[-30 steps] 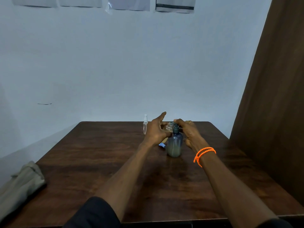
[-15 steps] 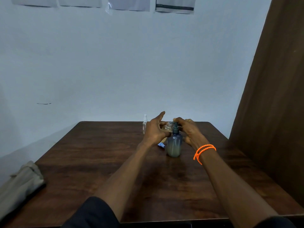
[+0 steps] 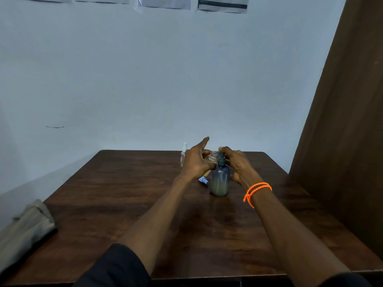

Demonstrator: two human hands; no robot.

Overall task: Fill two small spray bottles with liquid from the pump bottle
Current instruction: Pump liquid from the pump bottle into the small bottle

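A grey-blue pump bottle [image 3: 220, 181] with pale liquid in its lower part stands upright on the dark wooden table [image 3: 124, 204]. My left hand [image 3: 195, 160] holds a small clear spray bottle [image 3: 211, 159] tilted, its open neck at the pump's spout, index finger pointing up. My right hand [image 3: 238, 164] curls over the pump head, fingertips on top of it. A second small spray bottle [image 3: 183, 154] with its white cap on stands behind my left hand. A small blue-and-white spray cap [image 3: 203, 180] lies on the table left of the pump bottle.
A folded beige cloth [image 3: 27, 224] lies at the table's left edge. A brown wooden panel [image 3: 342, 141] rises along the right side. A pale wall stands behind the table's far edge. An orange bead bracelet [image 3: 257, 192] circles my right wrist.
Both hands stay on the pump bottle and the small bottle with barely any shift; my right fingers sit a little lower on the pump head.
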